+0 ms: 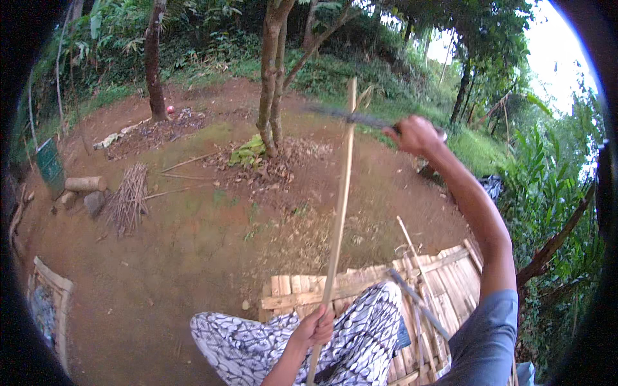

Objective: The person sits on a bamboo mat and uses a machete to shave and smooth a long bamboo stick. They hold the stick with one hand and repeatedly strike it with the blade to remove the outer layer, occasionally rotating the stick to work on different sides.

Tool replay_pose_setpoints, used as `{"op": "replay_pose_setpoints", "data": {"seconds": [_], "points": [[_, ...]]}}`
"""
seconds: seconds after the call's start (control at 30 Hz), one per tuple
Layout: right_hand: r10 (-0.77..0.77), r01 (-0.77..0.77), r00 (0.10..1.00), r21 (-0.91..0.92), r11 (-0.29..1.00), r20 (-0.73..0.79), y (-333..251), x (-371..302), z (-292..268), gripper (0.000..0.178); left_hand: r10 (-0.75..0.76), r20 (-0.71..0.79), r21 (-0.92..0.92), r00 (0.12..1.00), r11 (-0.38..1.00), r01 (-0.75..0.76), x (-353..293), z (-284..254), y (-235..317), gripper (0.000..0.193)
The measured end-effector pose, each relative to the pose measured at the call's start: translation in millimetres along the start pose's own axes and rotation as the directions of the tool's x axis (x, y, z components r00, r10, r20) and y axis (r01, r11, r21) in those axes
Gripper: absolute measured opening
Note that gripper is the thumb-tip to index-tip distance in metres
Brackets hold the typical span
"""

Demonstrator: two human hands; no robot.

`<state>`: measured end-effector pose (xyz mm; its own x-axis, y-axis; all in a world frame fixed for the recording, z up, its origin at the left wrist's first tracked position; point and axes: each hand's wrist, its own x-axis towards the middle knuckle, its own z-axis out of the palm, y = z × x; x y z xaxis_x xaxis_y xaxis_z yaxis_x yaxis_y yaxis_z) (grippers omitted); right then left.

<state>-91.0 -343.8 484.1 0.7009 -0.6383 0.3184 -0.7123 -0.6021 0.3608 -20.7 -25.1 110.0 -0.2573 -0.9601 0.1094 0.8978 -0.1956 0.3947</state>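
A long pale bamboo strip (340, 215) stands nearly upright in front of me, leaning slightly to the right at its top. My left hand (313, 327) is closed round its lower part, just above my patterned trousers. Out at arm's length, my right hand (417, 136) grips the handle of a machete (373, 121). The dark blade lies across the strip close to its upper end and is smeared by motion. A thin curled sliver (365, 96) sticks out from the strip just above the blade. How deep the blade sits in the strip I cannot tell.
I sit on a slatted bamboo platform (299, 300), with thin sticks (412, 244) and a grey long tool (418, 302) on my right. Ahead are a tree trunk (267, 83), a stick bundle (130, 199), a cut log (85, 184) and a green panel (49, 167).
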Motion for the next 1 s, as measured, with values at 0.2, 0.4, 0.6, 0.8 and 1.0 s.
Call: {"op": "replay_pose_setpoints", "data": {"seconds": [0.2, 0.4, 0.6, 0.8, 1.0], "points": [[-0.438, 0.430, 0.888, 0.081, 0.899, 0.141, -91.7, -88.3, 27.6, 0.055, -0.002, 0.113, -0.159, 0.994, 0.987, 0.020, -8.9, -10.4, 6.8, 0.051], [-0.385, 0.394, 0.919, -0.202, 0.896, 0.084, -38.6, -38.4, 52.9, 0.046, 0.023, 0.207, -0.060, 0.978, 0.998, -0.011, -18.1, 6.7, 8.8, 0.051], [-0.033, 0.018, 0.997, -0.222, 0.975, -0.065, 2.4, -9.5, -27.1, 0.063, -0.083, 0.017, -0.005, 0.996, 0.997, 0.083, 8.4, -6.6, -13.6, 0.049], [-0.515, 0.532, 0.846, -0.145, 0.834, 0.136, -63.2, -94.1, 48.3, 0.065, -0.091, 0.091, -0.051, 0.992, 0.994, 0.096, 2.4, -4.4, -0.9, 0.048], [-0.793, 0.787, 0.606, -0.104, 0.609, -0.064, -60.2, -89.1, 61.6, 0.059, -0.055, 0.126, -0.066, 0.990, 0.996, 0.064, -4.6, 4.1, 4.4, 0.049]]}}
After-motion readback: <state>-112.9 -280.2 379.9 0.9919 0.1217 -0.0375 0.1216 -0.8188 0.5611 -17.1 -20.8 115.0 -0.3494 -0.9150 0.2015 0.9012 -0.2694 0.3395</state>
